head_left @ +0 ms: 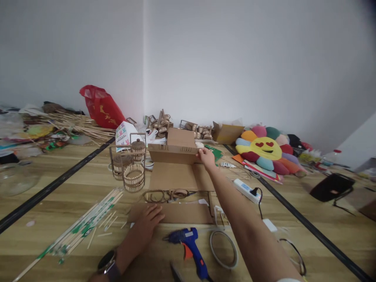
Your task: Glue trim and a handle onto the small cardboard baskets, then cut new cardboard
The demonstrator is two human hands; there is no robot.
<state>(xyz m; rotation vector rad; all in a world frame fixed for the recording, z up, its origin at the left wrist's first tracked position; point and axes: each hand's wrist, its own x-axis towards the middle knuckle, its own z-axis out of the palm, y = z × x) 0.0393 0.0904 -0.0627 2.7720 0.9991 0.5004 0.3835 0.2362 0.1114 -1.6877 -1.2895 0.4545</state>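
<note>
An open cardboard box (pixel 173 176) lies in the middle of the table, with curved strips and rings (pixel 164 195) of wood-like material showing inside it. My right hand (pixel 207 157) reaches far forward, its thumb and fingers pinching the right end of the box's raised back flap. Flat on the front flap (pixel 185 213) rests my left hand (pixel 148 219), fingers stretched out and holding nothing. Just in front of the box is a blue glue gun (pixel 189 243), beside a roll of tape (pixel 212 250). Small slatted baskets (pixel 133 177) with handles stand left of the box.
Bundled sticks (pixel 91 217) lie at the left, with loose short pieces nearby. A white power strip (pixel 246 190), a glue bottle (pixel 227 165) and a flower cushion (pixel 266 150) are at the right. More baskets (pixel 163 125) and a red bag (pixel 101 107) stand at the back.
</note>
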